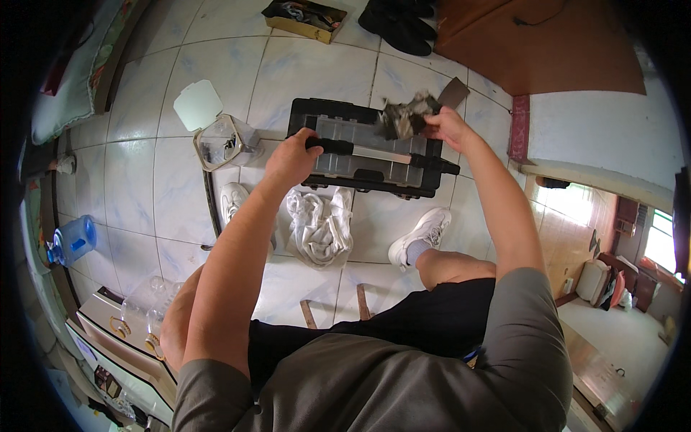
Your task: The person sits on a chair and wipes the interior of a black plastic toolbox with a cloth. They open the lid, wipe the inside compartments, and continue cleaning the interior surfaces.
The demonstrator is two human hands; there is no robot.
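Observation:
A black toolbox (370, 186) with clear compartment lids on top stands on the tiled floor. My left hand (294, 156) grips the black end of its handle (380, 154), a bar with a silver middle part lying across the box. In my right hand (448, 128) is a crumpled, patterned dark-and-pale cloth (407, 116), blurred, over the right part of the box. White crumpled cloths (321, 227) lie in front of the box, between my shoes. Left of the box is a clear plastic container (232, 143) with its pale lid (198, 104) swung up and small dark items inside.
A brown flat piece (454, 93) lies behind my right hand. An open box of items (302, 22) and black shoes (399, 27) are at the top. A blue water bottle (75, 240) lies at left; clear jugs (154, 302) stand lower left. Wooden stool legs (363, 302) show below.

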